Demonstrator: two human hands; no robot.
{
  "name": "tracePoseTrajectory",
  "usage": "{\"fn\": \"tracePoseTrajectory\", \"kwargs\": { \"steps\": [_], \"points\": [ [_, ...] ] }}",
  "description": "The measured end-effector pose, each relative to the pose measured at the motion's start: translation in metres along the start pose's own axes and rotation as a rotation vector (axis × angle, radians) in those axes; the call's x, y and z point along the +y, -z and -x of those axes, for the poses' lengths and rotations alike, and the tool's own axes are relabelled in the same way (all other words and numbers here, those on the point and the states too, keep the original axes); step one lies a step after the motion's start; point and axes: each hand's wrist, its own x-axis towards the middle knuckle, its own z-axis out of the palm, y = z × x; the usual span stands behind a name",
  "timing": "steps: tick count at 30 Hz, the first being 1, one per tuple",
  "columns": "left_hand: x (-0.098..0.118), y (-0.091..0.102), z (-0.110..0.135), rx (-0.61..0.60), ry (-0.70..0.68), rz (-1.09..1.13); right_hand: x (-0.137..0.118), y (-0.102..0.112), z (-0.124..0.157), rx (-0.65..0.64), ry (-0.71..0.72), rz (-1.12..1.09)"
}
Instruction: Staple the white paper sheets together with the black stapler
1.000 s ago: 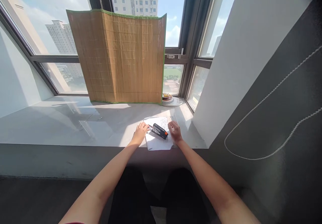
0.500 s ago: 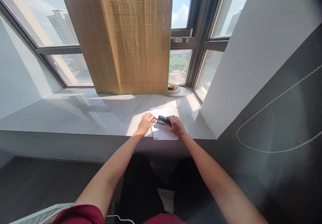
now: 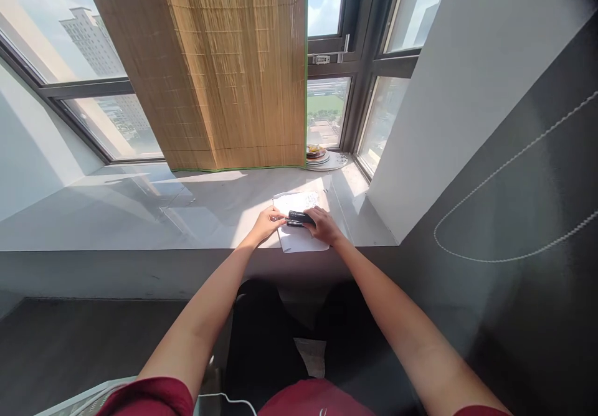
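Sits at a pale window ledge (image 3: pixel 140 217) with both bare forearms stretched out over it. Closes the right hand (image 3: pixel 327 226) around the rear half of a black stapler (image 3: pixel 298 218) — fingers curled over its top, thumb hidden. Holds the stapler low across the upper part of a small stack of white paper (image 3: pixel 303 243), nose pointing left. Has the paper lying flat near the ledge's front edge, its printed end toward the window. Sets the left hand (image 3: pixel 266 222) at the paper's left edge, fingertips bunched against the stapler's nose; cannot tell whether pinching the sheets, gripping the stapler or merely touching. Faces a folded bamboo mat (image 3: pixel 233 61) with green edging, stood upright against the glass at the back of the ledge. Has a few stacked plates (image 3: pixel 320 154) just right of the mat's foot, well behind the paper — and a looped white bead chain (image 3: pixel 509 217) on the dark wall to the right
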Motion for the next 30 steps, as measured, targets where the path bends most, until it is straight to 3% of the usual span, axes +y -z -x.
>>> {"fn": "tracePoseTrajectory", "kwargs": {
  "steps": [9,15,22,30],
  "points": [
    [0.006,0.0,0.001,-0.029,-0.022,0.038,0.002,-0.003,0.0,0.013,-0.04,-0.025],
    [0.001,0.0,0.002,0.061,-0.082,0.125,0.005,-0.005,0.0,0.025,-0.041,-0.039],
    [-0.015,-0.004,-0.003,0.259,0.085,0.252,0.016,-0.015,-0.001,0.115,0.005,-0.095],
    [-0.01,-0.001,-0.001,0.185,0.004,0.142,0.021,-0.02,-0.002,0.14,0.022,-0.108]
  ]
}}
